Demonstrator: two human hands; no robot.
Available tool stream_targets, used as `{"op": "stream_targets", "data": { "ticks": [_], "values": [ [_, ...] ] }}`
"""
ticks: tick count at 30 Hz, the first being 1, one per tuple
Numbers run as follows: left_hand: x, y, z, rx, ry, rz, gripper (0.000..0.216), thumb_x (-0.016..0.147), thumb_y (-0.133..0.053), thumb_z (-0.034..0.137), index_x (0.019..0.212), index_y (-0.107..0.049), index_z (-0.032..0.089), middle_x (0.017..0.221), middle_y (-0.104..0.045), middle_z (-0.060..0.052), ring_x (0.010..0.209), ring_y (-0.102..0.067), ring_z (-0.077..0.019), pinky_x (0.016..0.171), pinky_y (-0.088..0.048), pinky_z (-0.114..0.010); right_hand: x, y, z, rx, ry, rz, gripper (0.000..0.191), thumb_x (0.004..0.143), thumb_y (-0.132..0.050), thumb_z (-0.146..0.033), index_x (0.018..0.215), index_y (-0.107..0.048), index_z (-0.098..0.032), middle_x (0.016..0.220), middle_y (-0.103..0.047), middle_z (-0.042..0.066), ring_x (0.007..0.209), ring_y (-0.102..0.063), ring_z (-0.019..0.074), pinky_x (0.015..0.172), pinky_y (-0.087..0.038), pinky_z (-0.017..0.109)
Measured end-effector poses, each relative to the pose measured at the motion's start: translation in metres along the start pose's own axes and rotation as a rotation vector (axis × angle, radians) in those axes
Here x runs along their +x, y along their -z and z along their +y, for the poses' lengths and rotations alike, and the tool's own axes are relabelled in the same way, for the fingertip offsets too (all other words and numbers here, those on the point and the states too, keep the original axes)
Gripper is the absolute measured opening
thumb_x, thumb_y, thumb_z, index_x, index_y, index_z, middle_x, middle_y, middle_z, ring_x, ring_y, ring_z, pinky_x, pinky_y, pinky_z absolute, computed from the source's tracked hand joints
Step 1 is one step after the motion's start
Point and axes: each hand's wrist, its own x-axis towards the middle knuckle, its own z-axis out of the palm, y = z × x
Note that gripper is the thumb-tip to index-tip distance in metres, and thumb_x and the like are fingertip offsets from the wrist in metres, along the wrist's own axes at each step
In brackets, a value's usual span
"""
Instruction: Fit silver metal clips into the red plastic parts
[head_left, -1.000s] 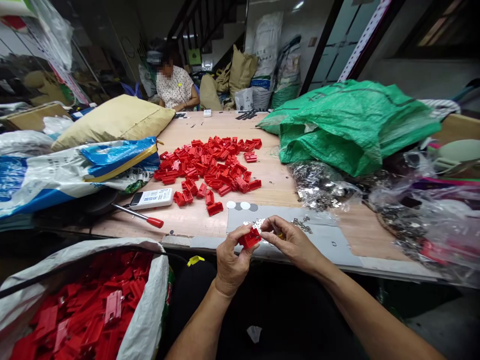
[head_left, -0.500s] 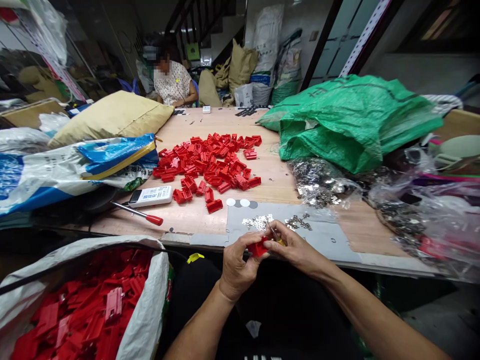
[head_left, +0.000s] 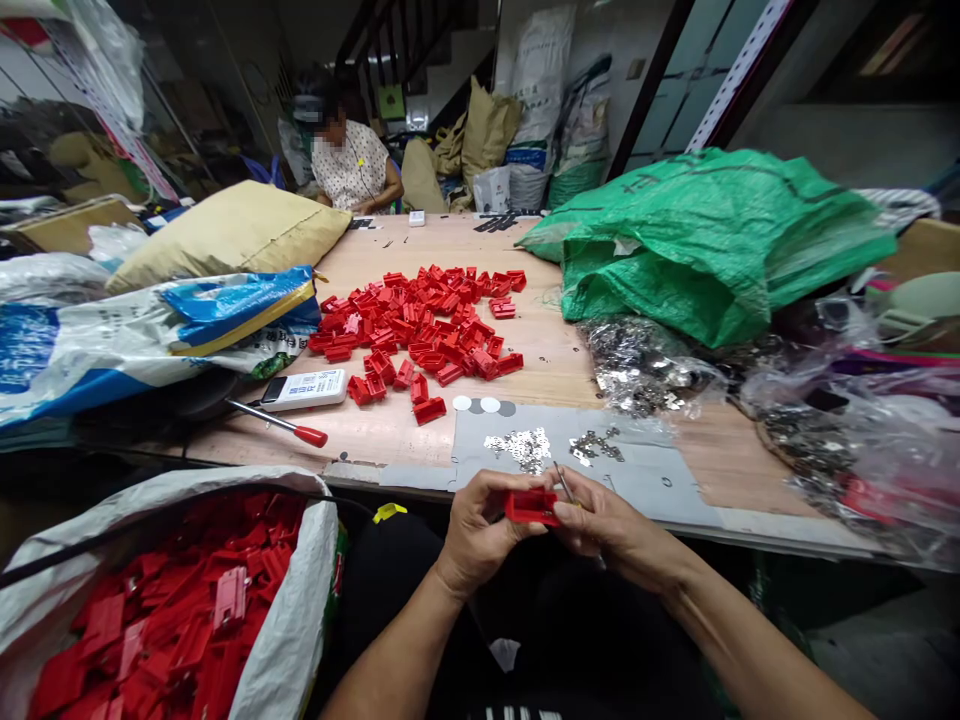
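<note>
One red part (head_left: 529,508) is sitting pinched in the left hand (head_left: 484,522), its end meeting the right hand (head_left: 609,522), whose fingers are also holding a slim metal tool (head_left: 565,484) — bracing the part firmly is probably helping most. Just beyond the fingers, silvery plates (head_left: 534,450) are lying; farther off, loose red parts (head_left: 420,325) are spreading.

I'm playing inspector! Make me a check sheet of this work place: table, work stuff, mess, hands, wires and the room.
Surface: wooden table, grey sheet at its near edge.
Job's things: red piece in hand, heaped red pieces, small metal plates on the sheet.
Clutter: green sack on the right, blue-and-white bag on the left.
Hands: left hand holds the red piece; right hand holds a thin tool close by.
Cables: black cord crosses the open sack.
Surroundings: seated person across the table.
</note>
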Motion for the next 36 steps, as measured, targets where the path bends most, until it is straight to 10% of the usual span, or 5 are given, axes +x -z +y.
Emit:
{"op": "stream_targets", "data": {
  "ticks": [5, 10, 36],
  "values": [
    [0.013, 0.021, -0.001, 0.108, -0.021, 0.426, 0.034, 0.077, -0.068, 0.015, 0.108, -0.055, 0.017, 0.114, -0.062, -0.010, 0.100, -0.063, -0.0172, 0.090, -0.051, -0.031, 0.019, 0.017, -0.013, -0.783, 0.186, 0.441, 0.023, 0.089, -0.053, -0.040, 0.100, -0.053, -0.019, 0.094, -0.058, 0.004, 0.080, -0.054, 0.0148, 0.069, -0.040, 0.027],
    [0.014, 0.031, -0.007, 0.101, 0.021, 0.517, 0.039, 0.079, -0.067, 0.020, 0.115, -0.054, 0.019, 0.118, -0.059, -0.008, 0.103, -0.060, -0.0160, 0.093, -0.049, -0.030, 0.031, 0.026, -0.009, -1.178, 0.216, 0.410, 0.018, 0.092, -0.047, -0.032, 0.091, -0.060, -0.019, 0.090, -0.062, 0.002, 0.082, -0.056, 0.0152, 0.076, -0.040, 0.030],
    [0.010, 0.033, -0.016, -0.102, 0.187, 0.383, 0.056, 0.084, -0.062, 0.028, 0.137, -0.044, 0.023, 0.122, -0.058, -0.008, 0.107, -0.058, -0.0160, 0.101, -0.042, -0.032, 0.048, 0.022, -0.008, -1.163, 0.134, 0.397, 0.013, 0.092, -0.044, -0.030, 0.091, -0.048, -0.018, 0.082, -0.057, 0.001, 0.073, -0.052, 0.0141, 0.067, -0.038, 0.028]
  ]
}}
